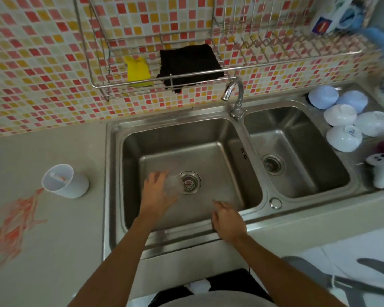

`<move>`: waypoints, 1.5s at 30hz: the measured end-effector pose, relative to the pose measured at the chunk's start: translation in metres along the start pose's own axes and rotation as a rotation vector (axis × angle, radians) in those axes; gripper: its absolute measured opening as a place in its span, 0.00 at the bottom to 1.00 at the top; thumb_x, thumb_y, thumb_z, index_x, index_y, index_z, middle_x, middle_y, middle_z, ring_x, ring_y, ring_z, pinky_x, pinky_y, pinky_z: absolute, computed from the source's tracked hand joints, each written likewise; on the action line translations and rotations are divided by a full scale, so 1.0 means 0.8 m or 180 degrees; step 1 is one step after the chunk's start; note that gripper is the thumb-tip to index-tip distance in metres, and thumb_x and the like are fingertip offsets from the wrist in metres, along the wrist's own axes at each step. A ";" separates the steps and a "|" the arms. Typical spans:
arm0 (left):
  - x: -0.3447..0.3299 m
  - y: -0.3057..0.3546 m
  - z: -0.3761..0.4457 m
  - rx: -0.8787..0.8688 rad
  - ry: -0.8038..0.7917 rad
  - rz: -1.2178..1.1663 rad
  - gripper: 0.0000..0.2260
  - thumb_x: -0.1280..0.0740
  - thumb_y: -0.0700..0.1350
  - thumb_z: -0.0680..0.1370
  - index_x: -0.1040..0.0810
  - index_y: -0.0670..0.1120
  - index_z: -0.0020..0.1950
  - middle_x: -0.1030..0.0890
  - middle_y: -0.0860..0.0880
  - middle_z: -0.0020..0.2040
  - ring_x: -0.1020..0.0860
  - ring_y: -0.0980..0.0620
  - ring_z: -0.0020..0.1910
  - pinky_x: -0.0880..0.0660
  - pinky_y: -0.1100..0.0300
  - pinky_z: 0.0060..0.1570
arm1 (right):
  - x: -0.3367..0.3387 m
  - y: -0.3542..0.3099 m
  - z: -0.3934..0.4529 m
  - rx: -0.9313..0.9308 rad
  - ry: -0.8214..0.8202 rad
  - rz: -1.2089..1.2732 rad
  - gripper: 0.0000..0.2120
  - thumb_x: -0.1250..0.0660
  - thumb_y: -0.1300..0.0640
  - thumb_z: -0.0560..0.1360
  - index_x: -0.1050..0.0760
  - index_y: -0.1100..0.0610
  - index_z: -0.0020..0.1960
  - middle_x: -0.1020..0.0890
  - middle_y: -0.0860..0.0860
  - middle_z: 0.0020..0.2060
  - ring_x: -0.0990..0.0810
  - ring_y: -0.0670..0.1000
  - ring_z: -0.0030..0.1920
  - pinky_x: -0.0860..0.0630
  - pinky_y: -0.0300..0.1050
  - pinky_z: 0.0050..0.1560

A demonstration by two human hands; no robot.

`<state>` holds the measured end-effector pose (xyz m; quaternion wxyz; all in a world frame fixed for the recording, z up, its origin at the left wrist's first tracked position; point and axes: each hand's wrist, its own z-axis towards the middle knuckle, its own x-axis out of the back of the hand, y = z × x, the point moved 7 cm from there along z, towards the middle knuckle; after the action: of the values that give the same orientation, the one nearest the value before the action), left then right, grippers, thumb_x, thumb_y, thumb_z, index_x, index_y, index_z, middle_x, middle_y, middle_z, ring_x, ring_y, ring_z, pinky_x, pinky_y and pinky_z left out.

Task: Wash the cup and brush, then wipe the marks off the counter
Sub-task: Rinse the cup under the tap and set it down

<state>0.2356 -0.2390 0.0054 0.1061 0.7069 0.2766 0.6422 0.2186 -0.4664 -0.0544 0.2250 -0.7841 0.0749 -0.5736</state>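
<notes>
A person stood at a steel double sink, seen from above. The left hand reached down into the left basin and grasped a small clear cup, blurred, held tipped just beside the drain near the basin's middle. The right hand hovered over the basin's near edge, fingers loosely curled and holding nothing. No water was visibly running from the tap at the sink's back edge, between the two basins.

On the counter, close to the sink's left edge, a white cup stood upright with a brush resting inside, its tip orange-stained. Orange-red marks spread across the counter toward its left edge, untouched. A black cloth and yellow sponge lay on the wire wall rack above.

Judging from this, the task was at an early stage: the white cup and brush looked unwashed, and the wiping had not begun.
</notes>
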 end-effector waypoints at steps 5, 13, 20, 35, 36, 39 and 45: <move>-0.020 -0.018 -0.014 0.0004 -0.0272 0.0567 0.36 0.25 0.56 0.67 0.37 0.56 0.72 0.34 0.47 0.66 0.33 0.43 0.62 0.31 0.47 0.60 | 0.000 0.000 -0.002 -0.0218 0.0116 -0.0061 0.20 0.44 0.54 0.80 0.31 0.57 0.70 0.23 0.56 0.60 0.24 0.55 0.58 0.25 0.49 0.59; -0.035 -0.018 -0.017 -0.0590 -0.0275 0.1459 0.35 0.27 0.55 0.68 0.38 0.57 0.72 0.34 0.47 0.66 0.34 0.45 0.62 0.35 0.47 0.60 | -0.003 0.001 -0.001 -0.0440 0.0280 -0.0081 0.21 0.43 0.55 0.78 0.30 0.56 0.69 0.23 0.55 0.61 0.23 0.55 0.58 0.25 0.49 0.57; -0.033 0.000 -0.012 -0.1088 -0.0219 0.2192 0.33 0.28 0.48 0.70 0.38 0.55 0.72 0.33 0.45 0.65 0.33 0.44 0.61 0.34 0.47 0.59 | -0.004 0.002 -0.002 -0.0452 0.0281 -0.0073 0.20 0.42 0.55 0.77 0.29 0.56 0.68 0.21 0.55 0.58 0.21 0.56 0.54 0.23 0.49 0.52; 0.003 0.027 -0.016 -0.1165 0.0504 0.2028 0.33 0.21 0.41 0.56 0.25 0.54 0.60 0.24 0.44 0.56 0.26 0.43 0.55 0.28 0.46 0.54 | -0.015 0.005 0.000 -0.0198 -0.0117 -0.0225 0.17 0.43 0.52 0.80 0.30 0.52 0.67 0.21 0.52 0.55 0.20 0.52 0.51 0.24 0.45 0.51; 0.013 0.019 -0.018 -0.0901 0.0540 0.1825 0.35 0.21 0.42 0.57 0.28 0.55 0.62 0.26 0.44 0.59 0.28 0.42 0.58 0.30 0.45 0.55 | -0.017 0.004 0.002 -0.0101 -0.0165 -0.0223 0.17 0.43 0.52 0.80 0.30 0.52 0.68 0.21 0.52 0.57 0.21 0.52 0.52 0.24 0.45 0.53; 0.041 -0.009 -0.035 -0.0293 0.0672 0.1266 0.35 0.24 0.49 0.65 0.34 0.55 0.70 0.31 0.44 0.66 0.33 0.42 0.65 0.35 0.45 0.62 | -0.026 -0.006 0.015 0.0423 -0.0190 -0.0326 0.17 0.41 0.55 0.79 0.28 0.55 0.67 0.21 0.53 0.58 0.22 0.52 0.55 0.25 0.47 0.58; 0.124 -0.095 -0.092 0.0656 0.1599 -0.0006 0.34 0.28 0.61 0.69 0.37 0.56 0.71 0.30 0.50 0.67 0.33 0.48 0.66 0.36 0.50 0.65 | -0.028 -0.071 0.057 0.0739 -0.0071 0.0318 0.04 0.34 0.55 0.77 0.22 0.49 0.45 0.17 0.51 0.36 0.20 0.51 0.35 0.23 0.47 0.38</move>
<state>0.1470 -0.1392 0.0630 -0.0378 0.5323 0.3588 0.7658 0.2459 -0.3955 -0.0596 0.3434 -0.7544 0.0445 -0.5577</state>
